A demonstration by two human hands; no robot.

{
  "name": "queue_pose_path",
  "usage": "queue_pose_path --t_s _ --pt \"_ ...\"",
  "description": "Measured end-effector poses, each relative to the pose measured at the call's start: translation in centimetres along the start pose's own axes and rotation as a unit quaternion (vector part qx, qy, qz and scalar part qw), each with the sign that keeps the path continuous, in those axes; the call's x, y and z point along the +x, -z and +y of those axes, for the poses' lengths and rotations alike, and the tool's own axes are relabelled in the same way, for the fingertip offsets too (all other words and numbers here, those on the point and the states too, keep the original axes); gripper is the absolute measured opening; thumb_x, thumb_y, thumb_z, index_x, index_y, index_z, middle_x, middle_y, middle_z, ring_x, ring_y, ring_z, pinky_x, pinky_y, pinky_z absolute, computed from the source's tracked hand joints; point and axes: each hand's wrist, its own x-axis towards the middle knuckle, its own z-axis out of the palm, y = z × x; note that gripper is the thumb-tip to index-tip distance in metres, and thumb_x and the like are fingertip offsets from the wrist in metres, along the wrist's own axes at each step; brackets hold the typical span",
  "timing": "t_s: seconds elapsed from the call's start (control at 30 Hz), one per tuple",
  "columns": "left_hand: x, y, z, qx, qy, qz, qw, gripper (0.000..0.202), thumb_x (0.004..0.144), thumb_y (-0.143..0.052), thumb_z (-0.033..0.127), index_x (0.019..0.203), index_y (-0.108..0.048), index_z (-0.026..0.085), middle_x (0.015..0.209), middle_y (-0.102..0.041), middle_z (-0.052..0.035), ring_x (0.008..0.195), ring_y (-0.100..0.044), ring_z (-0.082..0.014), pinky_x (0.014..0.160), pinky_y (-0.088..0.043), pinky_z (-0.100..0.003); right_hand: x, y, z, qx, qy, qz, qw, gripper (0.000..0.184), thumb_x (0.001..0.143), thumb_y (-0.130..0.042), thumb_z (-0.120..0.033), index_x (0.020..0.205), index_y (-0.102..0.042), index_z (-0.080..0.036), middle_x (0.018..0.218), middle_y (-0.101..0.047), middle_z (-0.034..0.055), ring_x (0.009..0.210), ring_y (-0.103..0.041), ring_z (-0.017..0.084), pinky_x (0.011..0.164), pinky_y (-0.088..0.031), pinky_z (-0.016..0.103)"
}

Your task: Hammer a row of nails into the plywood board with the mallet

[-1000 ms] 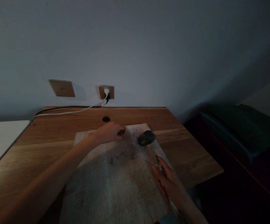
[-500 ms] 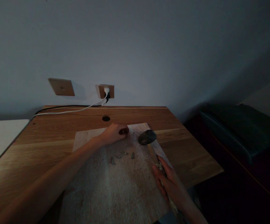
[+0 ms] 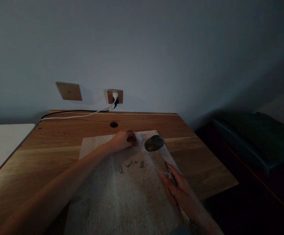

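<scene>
My right hand [image 3: 179, 189] is wrapped round the wooden handle of a mallet [image 3: 154, 143] with a dark, rounded head. The head is over the far right part of a pale, worn board [image 3: 102, 195]. My left hand [image 3: 122, 140] rests near the board's far edge, to the left of the mallet head, with its fingers curled together. What those fingers pinch, if anything, is too dark and small to make out. Several silvery screws [image 3: 141, 164] lie loose on the board, nearer to me than my left hand.
Under the board is a wooden desk [image 3: 198, 156] with a round cable hole [image 3: 113, 124]. White and black cables run from a wall socket [image 3: 115, 96] along the back. A white surface [image 3: 7, 143] adjoins on the left; a dark green cushion-like thing [image 3: 259, 137] is at right.
The view has shifted slightly, so the desk and board appear a little further right. Against the board, the mallet head has moved slightly left. My left hand keeps its place and its curled fingers.
</scene>
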Motion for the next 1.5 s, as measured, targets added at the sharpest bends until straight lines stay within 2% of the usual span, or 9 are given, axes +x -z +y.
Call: queue_pose_path --t_s 0.1,0.27,0.57,1.0,1.07,1.2,1.27,1.4,1.5 --pt "0.0 -0.1 0.0 0.008 -0.005 0.005 1.0 0.007 0.084 -0.075 0.019 0.09 -0.078 0.017 0.092 -0.073 -0.006 0.081 -0.069 -0.0197 0.076 -0.051 -0.03 0.7 0.0 -1.2 0.02 0.009 -0.045 0.999 0.065 0.104 -0.049 -0.056 0.156 -0.043 -0.017 0.046 -0.045 -0.0112 0.037 -0.042 0.013 0.039 -0.036 0.023" --pt "0.0 -0.1 0.2 0.017 -0.009 0.008 1.0 0.012 0.084 -0.079 0.026 0.092 -0.08 0.018 0.094 -0.074 -0.0068 0.082 -0.069 -0.0206 0.075 -0.051 -0.029 2.0 -0.6 -2.2 0.012 0.03 -0.044 0.999 0.06 0.104 -0.051 -0.052 0.154 -0.046 -0.019 0.044 -0.044 -0.0122 0.034 -0.04 0.012 0.037 -0.032 0.022" --pt "0.0 -0.1 0.1 0.023 -0.019 -0.003 1.0 0.016 0.079 -0.074 0.013 0.093 -0.081 0.019 0.095 -0.076 -0.0053 0.082 -0.071 -0.0204 0.076 -0.051 -0.027 1.8 -1.8 -4.2 -0.034 0.003 -0.051 0.998 0.065 0.1 -0.048 -0.053 0.154 -0.048 -0.016 0.047 -0.045 -0.0095 0.038 -0.044 0.015 0.039 -0.036 0.026" --pt "0.1 0.8 0.8 0.022 -0.004 -0.003 1.0 0.018 0.077 -0.072 0.011 0.093 -0.078 0.016 0.092 -0.073 -0.0044 0.078 -0.067 -0.0175 0.072 -0.049 -0.025 1.1 -2.0 -3.6 -0.019 -0.018 -0.057 0.998 0.071 0.099 -0.046 -0.058 0.154 -0.045 -0.013 0.045 -0.04 -0.0107 0.036 -0.039 0.014 0.037 -0.032 0.024" --pt "0.0 1.8 1.6 0.023 0.004 -0.026 0.999 0.016 0.076 -0.074 0.015 0.092 -0.077 0.016 0.089 -0.072 -0.0032 0.075 -0.065 -0.0167 0.067 -0.047 -0.025 0.7 -1.7 -3.0 -0.018 -0.022 -0.055 0.998 0.073 0.1 -0.046 -0.058 0.156 -0.043 -0.011 0.043 -0.039 -0.0112 0.035 -0.037 0.014 0.038 -0.031 0.025" --pt "-1.0 3.6 4.3 0.043 -0.023 -0.196 0.979 0.008 0.074 -0.077 0.021 0.08 -0.074 0.018 0.077 -0.069 0.0009 0.069 -0.063 -0.016 0.06 -0.042 -0.025 0.2 -1.1 -0.8 -0.033 -0.032 -0.046 0.998 0.074 0.1 -0.046 -0.06 0.157 -0.046 -0.013 0.044 -0.043 -0.0091 0.036 -0.043 0.016 0.038 -0.034 0.026" --pt "-1.7 3.6 5.6 0.085 -0.049 -0.245 0.964 0.009 0.071 -0.079 0.022 0.074 -0.072 0.02 0.077 -0.07 0.001 0.068 -0.061 -0.0167 0.059 -0.041 -0.027 0.0 -0.9 0.2 -0.047 -0.038 -0.034 0.998 0.075 0.099 -0.047 -0.063 0.157 -0.048 -0.015 0.049 -0.053 -0.0049 0.041 -0.053 0.02 0.041 -0.039 0.029" --pt "-2.4 2.6 6.7 0.128 -0.071 -0.262 0.954 0.01 0.072 -0.079 0.02 0.068 -0.069 0.02 0.077 -0.07 -0.0004 0.068 -0.06 -0.0175 0.059 -0.04 -0.029 -0.1 -1.0 1.5 -0.071 -0.008 0.0 0.997 0.071 0.098 -0.05 -0.064 0.154 -0.056 -0.019 0.067 -0.069 0.0031 0.063 -0.069 0.026 0.054 -0.051 0.032" --pt "-2.0 3.0 6.0 0.119 -0.06 -0.235 0.963 0.009 0.073 -0.077 0.018 0.068 -0.07 0.019 0.074 -0.069 -0.0005 0.065 -0.059 -0.0166 0.059 -0.04 -0.028 -0.4 -1.2 1.9 -0.074 0.002 0.019 0.997 0.069 0.097 -0.053 -0.064 0.15 -0.06 -0.021 0.077 -0.073 0.0061 0.073 -0.072 0.028 0.059 -0.053 0.033"
